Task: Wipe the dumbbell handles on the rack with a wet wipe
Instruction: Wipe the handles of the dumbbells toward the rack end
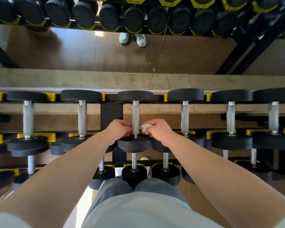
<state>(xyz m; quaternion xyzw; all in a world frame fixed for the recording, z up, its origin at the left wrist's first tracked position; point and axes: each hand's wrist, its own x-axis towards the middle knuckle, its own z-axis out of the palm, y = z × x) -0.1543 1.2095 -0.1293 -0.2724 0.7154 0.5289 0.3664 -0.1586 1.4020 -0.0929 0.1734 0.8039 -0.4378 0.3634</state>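
Observation:
A row of black dumbbells with silver handles lies across the top tier of the rack point(111, 111). The middle dumbbell handle point(135, 116) is straight in front of me. My left hand point(119, 130) is curled against the handle's near end from the left, fingers touching it. My right hand point(160, 131) grips a crumpled white wet wipe point(145, 128) just right of the same handle, close to the near black weight head point(135, 143). Whether the wipe touches the metal is unclear.
Neighbouring handles stand left point(82, 118) and right point(185, 117) of the middle one. Yellow cradles point(47, 136) hold the heads. A lower tier of smaller dumbbells point(165, 173) sits near my legs. A mirror point(138, 51) behind reflects the rack and white shoes.

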